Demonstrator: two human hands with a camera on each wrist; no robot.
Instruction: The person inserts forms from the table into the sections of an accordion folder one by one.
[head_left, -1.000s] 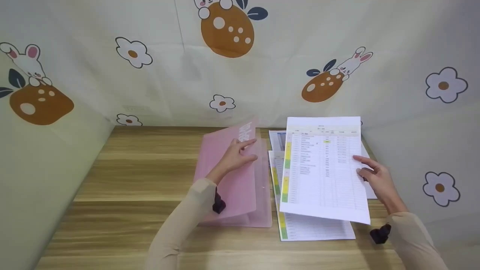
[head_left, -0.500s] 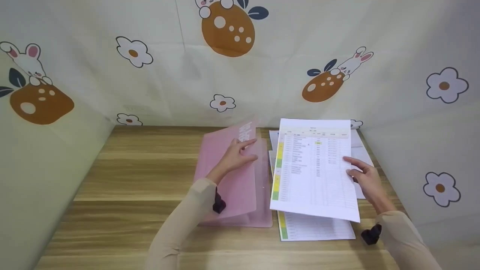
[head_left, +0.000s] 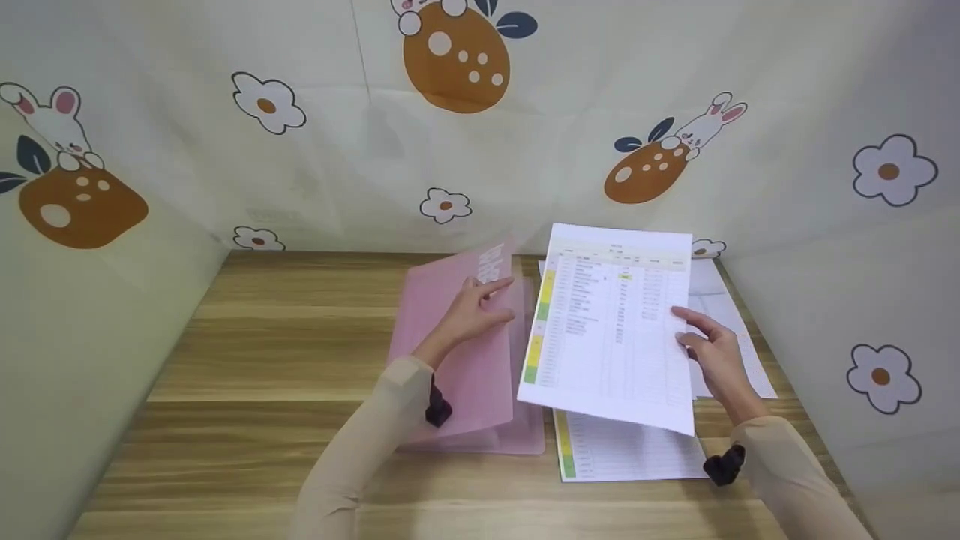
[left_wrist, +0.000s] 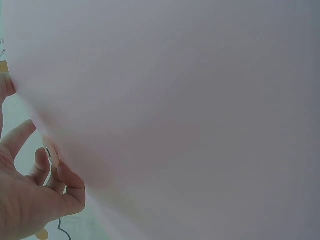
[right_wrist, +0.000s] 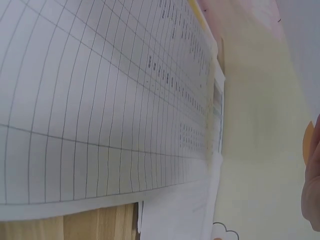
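One white rectangular paper sheet, printed with a ruled table and edged on its left side with yellow and green blocks, is raised above the wood-grain desk. We locate it right of centre in the head view, tilted, with its left edge overlapping the pink translucent plastic folder; whether the two touch, we cannot tell. The right hand holds the sheet by its right edge in a narrow pinch (the right wrist view shows only part of this hand, so we read the grip from the head view).

The left hand holds the raised cover of the folder by its right edge, forefinger and thumb slightly apart along that edge. White lettering marks the cover's upper right corner. In the left wrist view, we see the cover fill most of the area.

Beneath the raised sheet we note a second printed sheet on the desk, with similar yellow and green blocks. A further white paper lies behind it to the right, partly covered.

Both arms wear beige sleeves, and each wrist carries a compact black device. Behind the desk we see a cream backdrop printed with rabbits, orange-brown fruit and outlined flowers.
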